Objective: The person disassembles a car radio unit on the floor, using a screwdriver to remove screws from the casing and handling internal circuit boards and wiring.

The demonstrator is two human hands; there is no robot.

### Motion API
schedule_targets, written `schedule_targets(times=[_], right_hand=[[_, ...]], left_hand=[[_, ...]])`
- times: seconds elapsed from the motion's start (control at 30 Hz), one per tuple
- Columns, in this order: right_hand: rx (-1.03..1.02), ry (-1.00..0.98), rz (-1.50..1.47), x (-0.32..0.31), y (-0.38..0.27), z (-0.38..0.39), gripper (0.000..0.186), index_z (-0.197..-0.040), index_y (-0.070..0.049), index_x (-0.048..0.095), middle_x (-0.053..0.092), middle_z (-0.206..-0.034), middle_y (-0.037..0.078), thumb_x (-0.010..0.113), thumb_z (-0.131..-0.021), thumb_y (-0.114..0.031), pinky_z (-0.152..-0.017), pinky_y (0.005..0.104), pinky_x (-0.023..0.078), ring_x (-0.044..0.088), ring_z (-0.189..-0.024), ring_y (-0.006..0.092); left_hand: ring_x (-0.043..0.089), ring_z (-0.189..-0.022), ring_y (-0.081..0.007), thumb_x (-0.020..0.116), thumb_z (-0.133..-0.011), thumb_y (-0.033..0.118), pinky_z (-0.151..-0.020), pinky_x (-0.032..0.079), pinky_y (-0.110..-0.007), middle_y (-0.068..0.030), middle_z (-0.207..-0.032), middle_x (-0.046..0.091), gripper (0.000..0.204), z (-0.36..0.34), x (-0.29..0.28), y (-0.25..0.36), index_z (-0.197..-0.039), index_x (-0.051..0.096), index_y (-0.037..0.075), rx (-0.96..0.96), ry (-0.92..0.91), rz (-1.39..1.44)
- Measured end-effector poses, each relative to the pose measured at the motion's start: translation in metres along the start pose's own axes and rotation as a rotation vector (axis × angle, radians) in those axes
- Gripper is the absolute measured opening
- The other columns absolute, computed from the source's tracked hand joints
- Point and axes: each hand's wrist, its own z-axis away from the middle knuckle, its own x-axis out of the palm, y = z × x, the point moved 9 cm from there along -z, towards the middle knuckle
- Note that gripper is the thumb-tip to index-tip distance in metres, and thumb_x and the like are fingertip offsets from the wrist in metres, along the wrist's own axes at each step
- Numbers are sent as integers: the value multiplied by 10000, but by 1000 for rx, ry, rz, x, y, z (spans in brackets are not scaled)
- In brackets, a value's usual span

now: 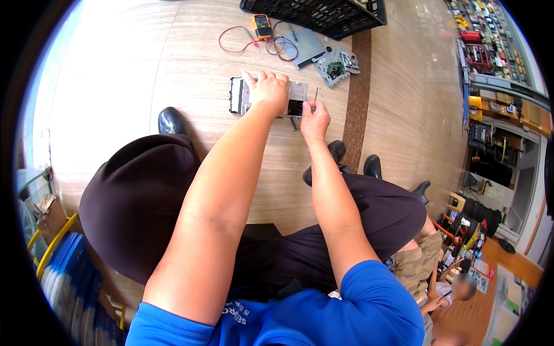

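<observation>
Your right hand (315, 122) pinches a thin-shafted tool (316, 95) at the right end of the metal-cased electronic unit (298, 91). Your left hand (270, 93) spans the unit on the floor (196, 75), fingertips near its far edge; their grip force cannot be told. Caution: slack left-hand pressure could let the unit skid and the shaft gouge it. Beyond and right of the unit, the exposed green circuit board (334, 68) could chip if struck; farther beyond the unit, the loose leads of the multimeter (262, 26) could snag.
</observation>
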Motion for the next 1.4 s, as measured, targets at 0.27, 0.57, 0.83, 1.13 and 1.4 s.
schedule_targets(times=[0.27,0.57,0.83,1.13,1.4], right_hand=[[49,-2,-21,0,3,2,161,-852,-9,644,673,-798,178,721,-859,-150,-723,427,511,653,-760,353],[44,-10,-155,13,32,-2,194,-935,-10,651,640,-705,24,703,-922,-196,-558,287,463,551,-574,120],[273,-34,-246,-14,73,-28,292,-1009,15,665,716,-868,162,650,-944,-270,-762,379,525,683,-796,269],[-326,-547,424,-110,-77,-8,267,-1109,-36,663,664,-987,245,639,-852,-106,-847,468,515,637,-953,423],[-386,-413,369,-70,-77,-1,215,-1047,-46,693,650,-978,204,633,-844,-89,-824,449,541,657,-908,388]], left_hand=[[429,-1353,-312,822,-759,304,-1123,158,-721,-88,-1351,567,673,-2,2,-1,-1363,532,242,-5,4,-3],[411,-1373,-337,610,-877,145,-1138,98,-717,-113,-1351,572,434,5,-5,-1,-1310,579,169,9,6,58],[418,-1367,-320,675,-844,183,-1135,124,-718,-97,-1370,553,527,-1,-3,9,-1353,546,225,7,-3,39],[324,-1433,-355,752,-805,396,-1138,70,-725,-127,-1415,518,651,8,-14,5,-1364,536,142,-34,-89,90],[205,-1485,-380,791,-754,465,-1150,51,-708,-146,-1502,401,866,14,0,26,-1447,418,103,30,105,146]])
